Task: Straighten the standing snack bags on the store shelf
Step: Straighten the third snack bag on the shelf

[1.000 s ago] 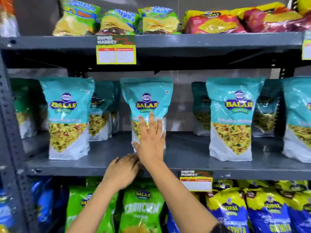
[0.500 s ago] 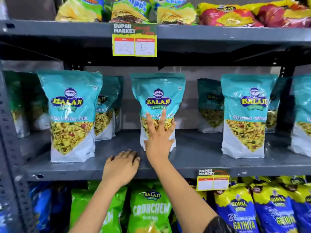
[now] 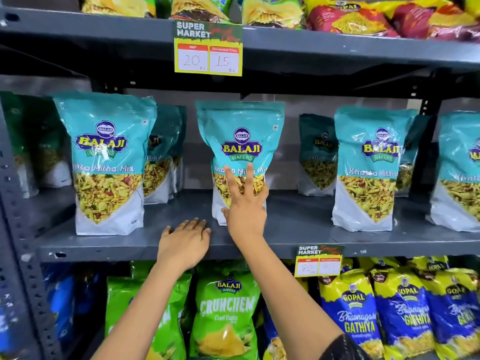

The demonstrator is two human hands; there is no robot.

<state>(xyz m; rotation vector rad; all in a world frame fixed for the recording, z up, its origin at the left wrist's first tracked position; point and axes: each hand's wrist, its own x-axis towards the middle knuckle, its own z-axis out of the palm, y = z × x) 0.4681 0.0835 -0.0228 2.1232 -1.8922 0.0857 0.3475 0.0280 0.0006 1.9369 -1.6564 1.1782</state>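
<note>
In the head view, we have the middle teal foil Khatta Mitha Mix pouch [image 3: 240, 152] standing on the grey metal middle shelf [image 3: 285, 237], set a little back from the front edge, between two matching front pouches. Our right hand [image 3: 245, 203] lies flat against its lower front with fingers spread, pressing rather than gripping; it closes on nothing. Our left hand [image 3: 185, 242] rests palm down and open on the shelf lip just left of the pouch, holding nothing.

We judge the job partly done. The middle pouch looks close to upright, its long axis running vertically with perhaps a slight lean, its printed face pointing out toward us. The left teal front pouch [image 3: 106, 165] and the right teal front pouch [image 3: 368, 170] also stand tall and face forward, the right one turned slightly. Behind them, darker teal pouches [image 3: 315, 154] sit deeper in shadow at uneven depths, so aligning the rows seems to remain. Whether the far-right pouch is square we cannot tell, since the frame cuts it.
</note>
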